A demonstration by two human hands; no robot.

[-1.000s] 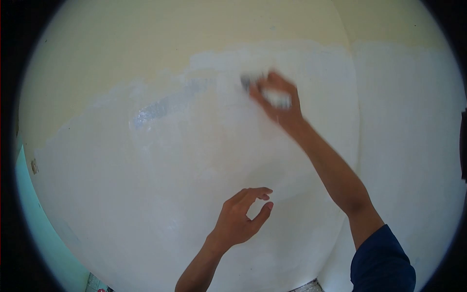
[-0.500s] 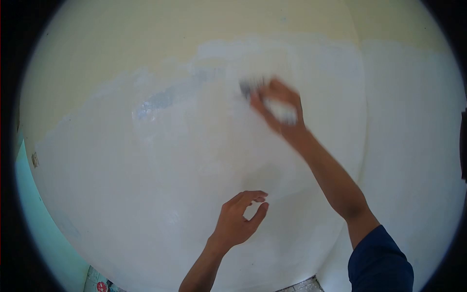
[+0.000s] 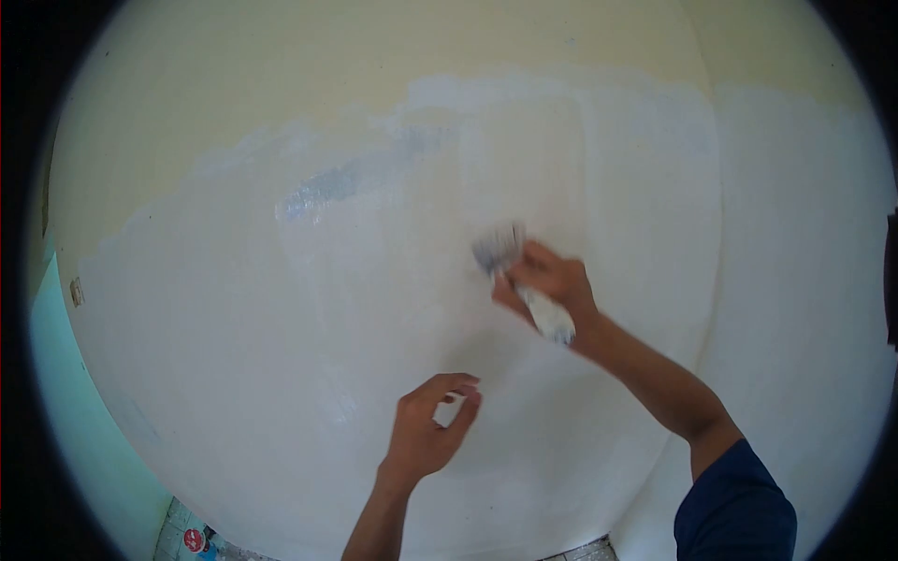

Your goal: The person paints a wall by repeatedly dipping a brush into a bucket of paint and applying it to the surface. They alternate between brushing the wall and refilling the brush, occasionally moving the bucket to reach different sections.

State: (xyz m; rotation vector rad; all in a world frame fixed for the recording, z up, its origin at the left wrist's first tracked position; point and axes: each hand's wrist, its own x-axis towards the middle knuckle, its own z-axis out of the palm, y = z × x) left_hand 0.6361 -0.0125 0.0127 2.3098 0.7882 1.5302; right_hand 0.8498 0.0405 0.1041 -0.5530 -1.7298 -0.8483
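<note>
My right hand (image 3: 554, 280) grips a paintbrush (image 3: 552, 318) with a pale, paint-smeared handle. Its dark bristles (image 3: 499, 248) point up and left against the wall (image 3: 374, 309), slightly blurred. Whitish paint covers the wall's lower part, and a yellowish band (image 3: 262, 65) runs along the top. Lower down and to the left, my left hand (image 3: 426, 425) is held in front of the wall with nothing in it. Its fingers and thumb curl toward each other with a narrow gap between the tips.
A glossy grey-blue wet patch (image 3: 327, 190) shows on the wall at upper left. The wall meets another at a corner (image 3: 717, 234) on the right. A small wall fitting (image 3: 77, 292) sits at the left edge. On the floor at lower left is a red-and-white round item (image 3: 194, 539).
My right hand has brought the paintbrush down the wall. My left hand has shifted a little left, its thumb and fingertips closer together. The view has moved slightly.
</note>
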